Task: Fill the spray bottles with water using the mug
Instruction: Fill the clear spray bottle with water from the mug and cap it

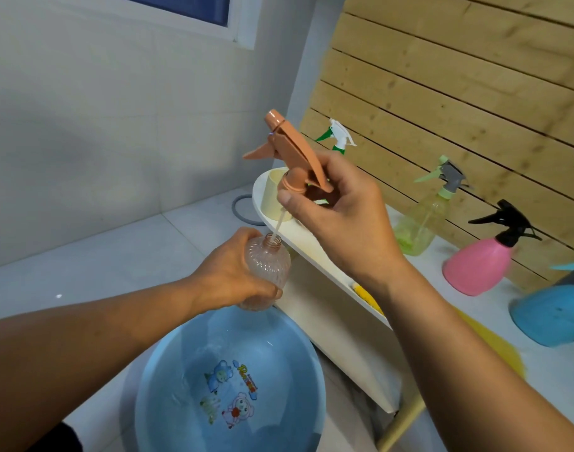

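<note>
My left hand (233, 272) grips a clear peach-tinted spray bottle (269, 265) above a blue basin (168, 370) of water. My right hand (341, 216) holds the bottle's orange trigger head (289, 148) lifted off the neck. The head's pale dip tube (277, 225) still reaches down into the open bottle mouth. A cream mug (274, 194) stands on the white table (315, 252) behind my right hand, partly hidden by it.
Along the wooden slat wall stand a green-and-white sprayer (338, 135), a clear green bottle (422, 223), a pink bottle with black head (478, 265) and a blue bottle (553, 314). A yellow cloth (494, 337) lies on the table. Grey tiled floor lies on the left.
</note>
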Tool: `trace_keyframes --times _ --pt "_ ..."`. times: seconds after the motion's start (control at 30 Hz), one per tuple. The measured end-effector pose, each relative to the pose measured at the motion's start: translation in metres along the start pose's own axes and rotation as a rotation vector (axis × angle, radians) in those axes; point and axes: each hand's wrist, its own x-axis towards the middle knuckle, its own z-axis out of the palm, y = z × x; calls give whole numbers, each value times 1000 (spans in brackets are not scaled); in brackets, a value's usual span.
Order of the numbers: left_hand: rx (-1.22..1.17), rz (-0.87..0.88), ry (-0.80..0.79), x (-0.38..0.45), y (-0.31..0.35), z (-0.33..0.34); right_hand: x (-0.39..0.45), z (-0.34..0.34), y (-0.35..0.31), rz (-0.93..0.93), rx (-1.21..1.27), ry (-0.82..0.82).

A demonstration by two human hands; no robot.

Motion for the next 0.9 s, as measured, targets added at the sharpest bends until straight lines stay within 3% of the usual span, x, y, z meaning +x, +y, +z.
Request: trace_keyframes --times 0.4,0.7,0.9 --pt "33 128 -12 24 46 10 22 -66 22 252 185 -101" --pt "-25 249 -83 75 83 38 17 -94 74 335 79 -52" --pt "-4 238 -140 95 78 66 15 -109 93 393 22 -88"
